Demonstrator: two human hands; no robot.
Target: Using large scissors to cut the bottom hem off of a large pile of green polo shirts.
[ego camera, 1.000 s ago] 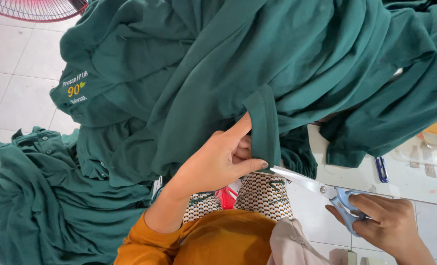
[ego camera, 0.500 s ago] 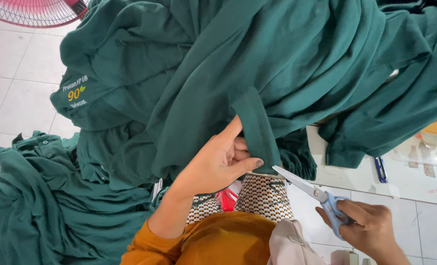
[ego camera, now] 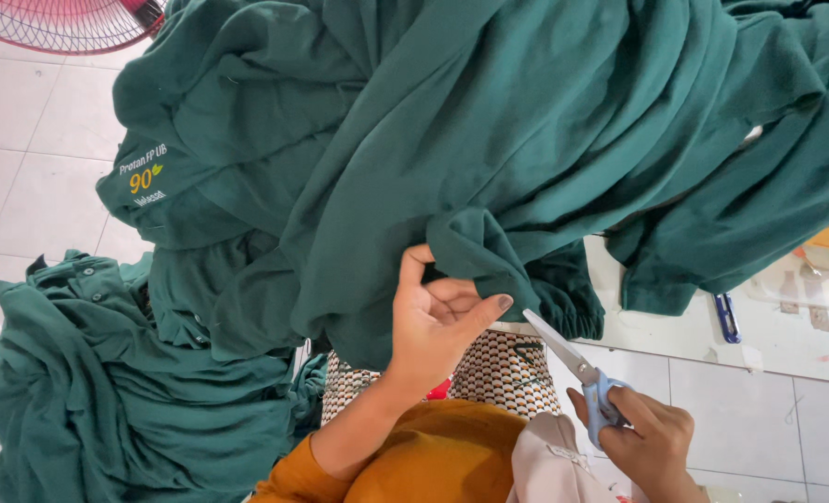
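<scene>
Head view: big green garment (ego camera: 526,140) heaped over desk (ego camera: 787,335), hem in left hand (ego camera: 442,321), fingers pinched on cuff; right hand (ego camera: 647,442), fingers clamped on blue-handled scissors (ego camera: 577,368), blades at hem

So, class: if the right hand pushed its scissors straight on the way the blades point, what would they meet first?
Probably the green cuff pinched by the left hand; the right hand aims the scissors there, though depth is unclear.

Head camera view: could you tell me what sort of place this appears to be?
Probably a small garment sewing or finishing workshop. A heap of dark green garments fills the view, the right hand holds scissors, and more green shirts lie piled on the white tiled floor.
</scene>
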